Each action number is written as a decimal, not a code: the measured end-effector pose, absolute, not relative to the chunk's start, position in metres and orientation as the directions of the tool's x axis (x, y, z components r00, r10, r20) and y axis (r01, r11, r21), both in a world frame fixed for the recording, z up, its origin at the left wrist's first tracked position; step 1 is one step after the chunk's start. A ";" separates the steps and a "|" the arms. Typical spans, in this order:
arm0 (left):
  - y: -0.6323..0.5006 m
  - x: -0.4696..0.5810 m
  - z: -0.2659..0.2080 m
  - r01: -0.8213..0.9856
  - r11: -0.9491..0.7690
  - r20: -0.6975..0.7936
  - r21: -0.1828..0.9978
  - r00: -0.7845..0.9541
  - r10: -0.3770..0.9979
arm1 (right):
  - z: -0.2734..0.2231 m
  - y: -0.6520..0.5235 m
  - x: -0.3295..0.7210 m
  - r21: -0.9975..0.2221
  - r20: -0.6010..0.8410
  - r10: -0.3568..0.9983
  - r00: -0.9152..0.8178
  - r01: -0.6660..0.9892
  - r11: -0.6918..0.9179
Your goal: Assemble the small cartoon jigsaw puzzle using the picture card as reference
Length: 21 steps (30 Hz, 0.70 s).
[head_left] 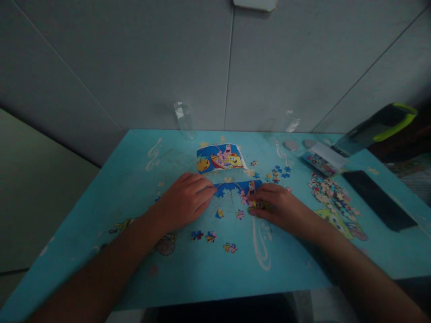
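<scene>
A partly joined jigsaw puzzle [232,185], a blue strip with a pink figure at its right end, lies on the table in front of me. My left hand [186,199] has its fingers curled together at the strip's left end, thumb side partly hidden. At the right end, my right hand [278,204] pinches a yellow puzzle piece [258,205] against the pink part. Loose pieces lie below the strip: a yellow piece [219,213], a pink piece [240,215], a dark blue piece [197,235] and others. Behind it sits a picture card [220,158] with the cartoon image.
Several blue pieces [278,169] lie right of the card. Farther right are a heap of pieces [332,193], a black flat object [379,199], a small printed box [319,159], round lids [291,145] and a tilted dark bottle [373,128]. Clear containers [185,120] stand by the wall.
</scene>
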<state>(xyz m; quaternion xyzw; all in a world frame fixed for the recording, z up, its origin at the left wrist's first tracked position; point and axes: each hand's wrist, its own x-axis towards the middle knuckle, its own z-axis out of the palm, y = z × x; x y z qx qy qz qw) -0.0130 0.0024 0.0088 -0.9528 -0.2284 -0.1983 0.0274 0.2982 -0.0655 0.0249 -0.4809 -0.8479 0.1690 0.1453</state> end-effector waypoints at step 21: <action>0.002 -0.013 0.010 0.450 -0.892 0.379 0.037 0.820 0.429 | 0.034 -0.064 0.306 -0.459 0.068 0.863 -0.501 0.752 0.473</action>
